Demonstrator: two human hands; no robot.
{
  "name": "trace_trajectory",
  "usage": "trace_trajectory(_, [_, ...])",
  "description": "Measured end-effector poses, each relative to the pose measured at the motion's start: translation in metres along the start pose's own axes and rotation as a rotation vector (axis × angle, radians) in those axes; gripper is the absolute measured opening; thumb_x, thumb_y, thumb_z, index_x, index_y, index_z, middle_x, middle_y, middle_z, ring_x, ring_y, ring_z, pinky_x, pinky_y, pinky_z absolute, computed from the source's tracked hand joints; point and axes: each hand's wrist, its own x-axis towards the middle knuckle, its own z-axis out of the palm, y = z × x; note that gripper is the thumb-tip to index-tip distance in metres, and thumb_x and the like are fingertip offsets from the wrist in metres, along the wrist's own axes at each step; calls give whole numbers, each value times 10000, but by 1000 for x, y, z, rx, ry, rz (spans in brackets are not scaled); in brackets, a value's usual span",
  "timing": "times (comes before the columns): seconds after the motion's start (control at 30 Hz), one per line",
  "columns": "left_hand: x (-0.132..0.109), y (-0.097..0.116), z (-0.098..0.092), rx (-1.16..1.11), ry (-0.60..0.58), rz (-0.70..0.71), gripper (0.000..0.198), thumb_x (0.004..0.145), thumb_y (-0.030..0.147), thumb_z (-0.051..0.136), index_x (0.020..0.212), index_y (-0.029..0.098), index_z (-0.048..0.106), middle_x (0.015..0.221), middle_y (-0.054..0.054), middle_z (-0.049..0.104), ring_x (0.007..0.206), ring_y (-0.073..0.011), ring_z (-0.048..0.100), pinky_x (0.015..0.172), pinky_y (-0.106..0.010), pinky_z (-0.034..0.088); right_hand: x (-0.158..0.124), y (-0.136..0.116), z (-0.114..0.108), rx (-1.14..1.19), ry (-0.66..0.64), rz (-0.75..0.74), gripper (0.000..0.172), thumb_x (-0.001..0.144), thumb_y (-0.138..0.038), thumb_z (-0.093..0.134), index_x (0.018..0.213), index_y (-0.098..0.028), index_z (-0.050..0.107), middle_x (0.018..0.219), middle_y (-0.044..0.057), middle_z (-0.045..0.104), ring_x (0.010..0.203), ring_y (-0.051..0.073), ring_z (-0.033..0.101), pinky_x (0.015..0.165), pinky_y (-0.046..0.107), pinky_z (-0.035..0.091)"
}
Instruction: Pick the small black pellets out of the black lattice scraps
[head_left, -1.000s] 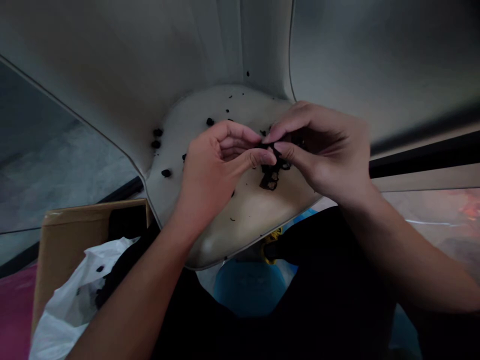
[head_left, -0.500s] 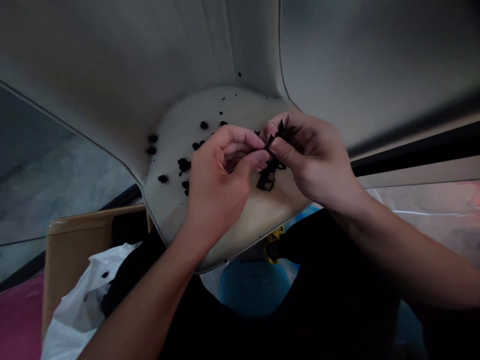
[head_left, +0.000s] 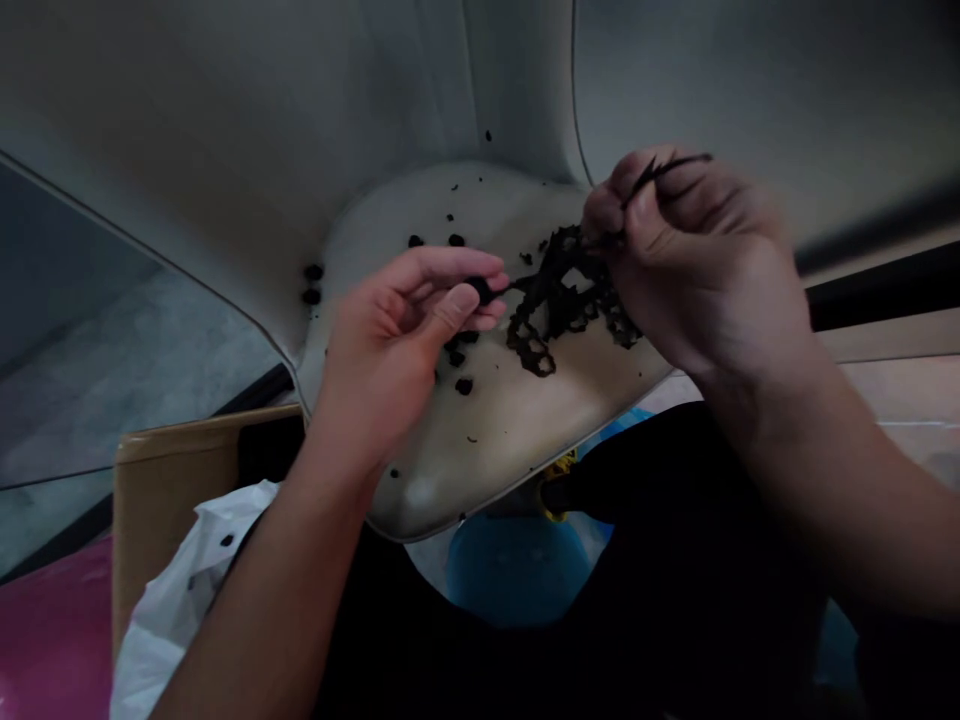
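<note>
- A pink surface (head_left: pixel 52 640) is seen at the far left, on the near side. A cardboard box (head_left: pixel 176 490) stands just beside it, and a white plastic bag (head_left: pixel 187 570) lies over its near part.
- The left hand (head_left: pixel 394 345) is closed in a pinch: a dark lump (head_left: pixel 480 291) is gripped between thumb and forefinger, with the other fingers loosely curled.
- Loose black pieces (head_left: pixel 465 386) are scattered over a pale curved shell (head_left: pixel 480 440), mostly far of and just right of the left hand. A blue tub (head_left: pixel 517 575) is seen below the shell's near rim.
- A tangled dark mass (head_left: pixel 562 310) is located on the shell between the hands, nearer the right hand. Its long axis runs left to right, and a thin section links it to the dark lump.
- The right hand (head_left: pixel 697 260) is raised toward the far right, touching the mass. A thin dark strand (head_left: pixel 664 170) is grasped between its thumb and fingers.
- A dark garment (head_left: pixel 675 520) is seen on the near right, below the shell.
</note>
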Motion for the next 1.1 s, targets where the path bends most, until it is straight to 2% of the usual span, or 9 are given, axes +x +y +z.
trace_trajectory(0.13, [1,-4,9,47,4,-43,190,1120,451,786,1224,315,868,1227,-1,884,1079,-235,849,969,-338,711,2,1,10,29,-52,4,188,964,-361,910,882,-317,747,942,28,645,949,244,653,1026,416,604])
trace_trajectory(0.27, [8,-3,19,-50,57,63,211,1089,484,837,1142,281,861,1186,-3,867,1061,-188,818,968,-288,673,-1,0,17,157,-225,159,187,1006,-375,893,1080,-268,758,929,-8,686,900,181,690,925,324,592])
trace_trajectory(0.37, [12,-3,24,-118,92,163,213,1036,481,907,1114,293,846,1216,24,851,1120,-172,796,1018,-275,645,-7,-3,24,115,-381,212,240,1114,-497,765,1098,-258,745,965,-10,667,877,154,647,793,271,547])
trace_trajectory(0.47, [14,-5,22,-117,111,166,272,939,510,994,1077,327,847,1183,43,850,1029,-165,782,955,-287,647,-8,-10,32,-95,-428,107,362,1093,-606,758,981,-265,711,901,-15,625,804,163,576,705,289,494])
trace_trajectory(0.57, [13,-4,13,-48,144,178,264,915,503,1014,1046,330,862,1140,28,851,1037,-189,785,954,-322,651,-3,-15,37,-275,-423,-26,455,1015,-656,841,897,-249,676,846,-17,619,809,168,571,757,307,502])
trace_trajectory(0.7, [10,0,4,48,163,247,242,872,415,1059,1012,321,885,1008,26,841,966,-179,791,862,-310,656,3,-13,38,-354,-462,-126,471,1062,-659,781,880,-234,691,786,-17,625,800,169,595,772,314,501])
trace_trajectory(0.83, [8,4,5,-2,203,190,325,770,260,1119,1010,278,901,987,26,858,924,-149,797,852,-271,669,0,-9,35,-363,-450,-177,458,1057,-621,810,872,-218,696,792,-16,641,780,153,580,762,311,486])
trace_trajectory(0.93, [6,7,6,-65,159,107,377,750,266,1130,1051,246,903,1048,2,867,980,-153,808,902,-260,679,-4,-11,31,-294,-460,-122,475,1047,-634,817,867,-217,682,732,-31,601,727,141,553,705,302,465])
trace_trajectory(1.1, [4,17,14,-65,-29,-24,374,760,291,1123,1011,218,856,1042,-19,839,999,-178,803,936,-274,678,-16,-18,23,-201,-514,-49,443,1047,-518,852,811,-196,661,683,-59,530,664,98,467,641,279,397])
